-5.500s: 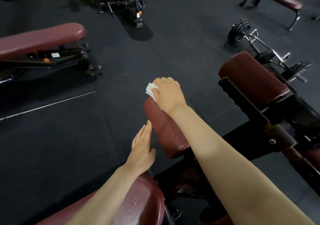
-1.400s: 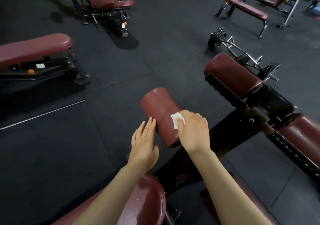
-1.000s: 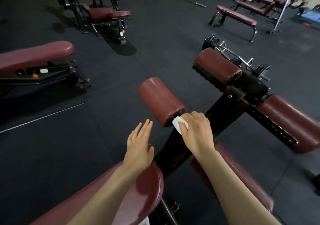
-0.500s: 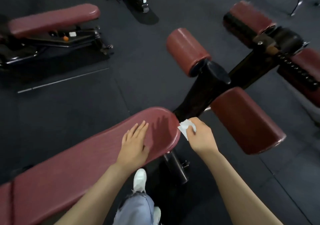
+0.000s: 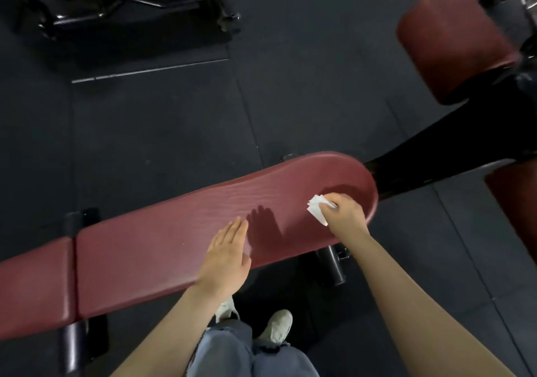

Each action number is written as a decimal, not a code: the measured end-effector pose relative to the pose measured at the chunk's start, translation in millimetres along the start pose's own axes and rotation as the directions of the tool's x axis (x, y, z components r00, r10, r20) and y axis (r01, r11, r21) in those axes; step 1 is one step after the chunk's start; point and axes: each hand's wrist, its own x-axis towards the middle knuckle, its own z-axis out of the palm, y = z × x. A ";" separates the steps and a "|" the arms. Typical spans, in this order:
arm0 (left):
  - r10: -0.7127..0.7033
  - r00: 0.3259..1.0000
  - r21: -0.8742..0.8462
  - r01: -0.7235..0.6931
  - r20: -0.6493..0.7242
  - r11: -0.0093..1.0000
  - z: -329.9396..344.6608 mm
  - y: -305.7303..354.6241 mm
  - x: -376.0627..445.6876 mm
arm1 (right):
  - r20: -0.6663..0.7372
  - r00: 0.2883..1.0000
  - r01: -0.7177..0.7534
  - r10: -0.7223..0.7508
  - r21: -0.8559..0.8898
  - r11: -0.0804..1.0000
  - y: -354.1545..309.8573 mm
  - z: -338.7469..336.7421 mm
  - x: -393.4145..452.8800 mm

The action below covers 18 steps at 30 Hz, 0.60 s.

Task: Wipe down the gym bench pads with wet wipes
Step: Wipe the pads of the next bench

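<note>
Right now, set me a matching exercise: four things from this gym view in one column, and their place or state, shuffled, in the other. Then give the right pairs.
Column one:
1. left hand
2. right hand
3. wet wipe
4. roller pad

Column two:
A. white, crumpled, pressed on the rounded end of the long bench pad
B. fingers straight, lying flat on the bench pad's near edge
C. dark red cylinder at top right, off the bench pad
D. fingers curled, pinching the wipe

Pairs: 1-B, 2-D, 3-A, 4-C
</note>
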 end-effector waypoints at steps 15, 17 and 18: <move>0.032 0.998 -0.058 -0.029 0.052 0.998 51.0 -31.8 46.0 | -0.544 0.827 -0.059 -0.142 -0.337 0.940 9.4 -34.7 126.0; 0.035 0.999 -0.077 -0.033 0.035 0.996 59.3 -27.7 48.8 | -0.510 0.851 -0.074 -0.123 -0.348 0.935 14.2 -30.0 136.4; 0.033 0.999 -0.092 -0.030 0.026 0.995 62.7 -25.7 50.0 | -0.481 0.871 -0.075 -0.102 -0.335 0.939 16.2 -24.5 139.7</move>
